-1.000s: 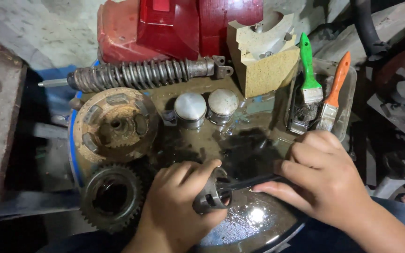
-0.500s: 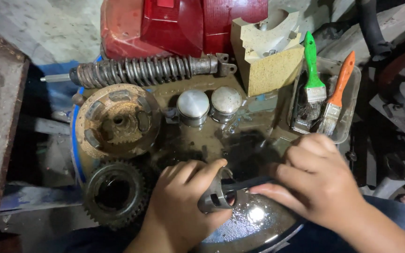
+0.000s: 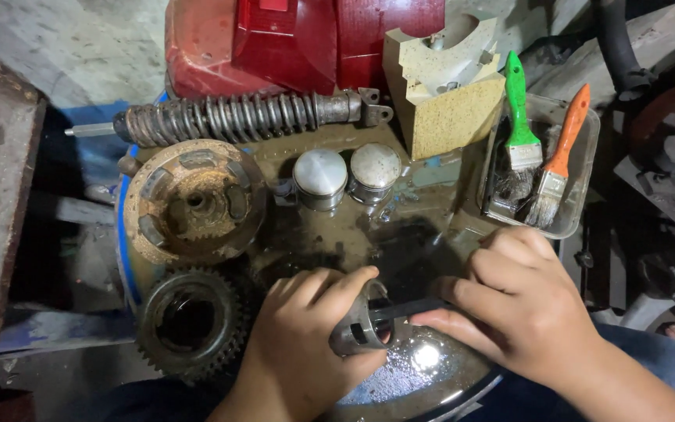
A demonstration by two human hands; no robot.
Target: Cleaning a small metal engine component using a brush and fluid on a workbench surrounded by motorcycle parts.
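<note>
My left hand (image 3: pixel 302 344) grips a small grey metal piston (image 3: pixel 357 332) lying on its side over a dark oily tray (image 3: pixel 431 375). My right hand (image 3: pixel 521 309) holds a thin dark rod-like tool (image 3: pixel 408 309) whose tip goes into the piston's open end. Both hands sit close together at the lower middle of the head view. Two more pistons (image 3: pixel 345 176) stand upright just beyond them on the greasy work surface (image 3: pixel 423 234).
A rusty clutch hub (image 3: pixel 193 203) and a toothed gear (image 3: pixel 189 320) lie at the left. A coil-spring shock absorber (image 3: pixel 236 117) lies across the back, before a red body panel (image 3: pixel 291 39). A yellowish block (image 3: pixel 451 90) and a clear tray with two paintbrushes (image 3: pixel 541 156) stand at the right.
The view has shifted slightly. Both hands keep their hold on the piston and the tool, with the hands edging a little to the right.
</note>
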